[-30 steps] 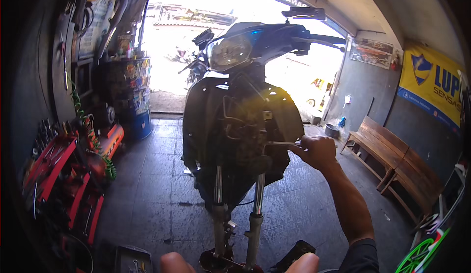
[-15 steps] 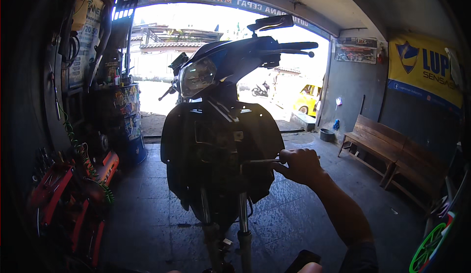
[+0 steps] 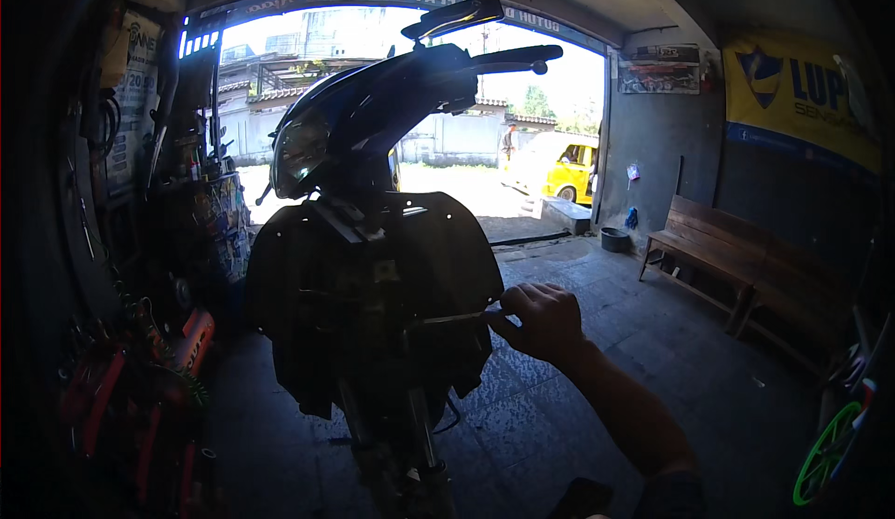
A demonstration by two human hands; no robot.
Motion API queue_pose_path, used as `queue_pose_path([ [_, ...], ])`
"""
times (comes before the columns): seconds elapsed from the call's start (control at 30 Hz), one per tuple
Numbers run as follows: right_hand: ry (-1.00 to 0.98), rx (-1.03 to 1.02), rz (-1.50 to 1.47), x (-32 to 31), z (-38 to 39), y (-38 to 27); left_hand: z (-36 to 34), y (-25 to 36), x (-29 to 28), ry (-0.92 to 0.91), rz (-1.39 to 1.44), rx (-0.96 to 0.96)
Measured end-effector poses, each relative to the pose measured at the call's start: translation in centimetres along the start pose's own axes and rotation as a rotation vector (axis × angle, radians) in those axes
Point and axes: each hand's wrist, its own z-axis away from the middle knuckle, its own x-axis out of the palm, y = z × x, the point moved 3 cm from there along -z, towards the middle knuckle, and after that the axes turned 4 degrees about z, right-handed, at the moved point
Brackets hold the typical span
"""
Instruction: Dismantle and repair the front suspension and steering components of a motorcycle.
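Dim tiled flooring carries red racks along its left edge and a dark scooter near its middle. At the scooter's front, a slim metal tool runs rightward into the grip of the right hand; the left hand's state cannot be told. Wooden bench seating lines the flooring's right edge.

A wide sunlit doorway stands open beyond the right hand, while a shadowed tiled floor spreads below it, a wooden bench stands to its right along a grey wall, and a yellow-and-blue banner hangs higher on that side.
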Motion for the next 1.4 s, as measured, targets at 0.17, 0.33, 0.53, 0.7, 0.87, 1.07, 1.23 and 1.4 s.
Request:
queue_pose_path([
  [0.17,0.273,0.021,-0.128,1.1,2.0,1.0,-2.0,7.8,0.1,-0.110,0.028,0.021],
  [0.33,0.250,0.285,-0.484,-2.9,5.7,-3.3,-1.2,21.1,0.8,-0.563,0.267,0.146],
  [0.53,-0.774,0.999,-1.862,-9.8,13.4,-19.4,0.3,35.9,4.5,-0.780,0.699,-0.007],
  [0.7,-0.083,1.751,-1.476,-16.1,19.2,-28.8,0.4,44.7,7.0,-1.108,0.664,-0.342],
  [0.87,-0.465,2.031,-1.124,-23.9,6.7,-18.9,-11.9,51.1,7.8,-0.759,0.373,0.514],
  [1.07,0.045,2.360,-2.100,-19.3,2.4,-21.5,-19.4,54.9,16.0,-1.014,-0.369,1.205],
  [1.23,0.355,2.568,-1.953,-17.0,1.0,-24.0,-18.8,55.1,18.9,-1.379,-0.537,1.239],
  [1.4,0.062,2.484,-2.132,-14.2,-4.0,-21.5,-19.7,54.3,20.2,-1.447,-0.471,1.202],
])
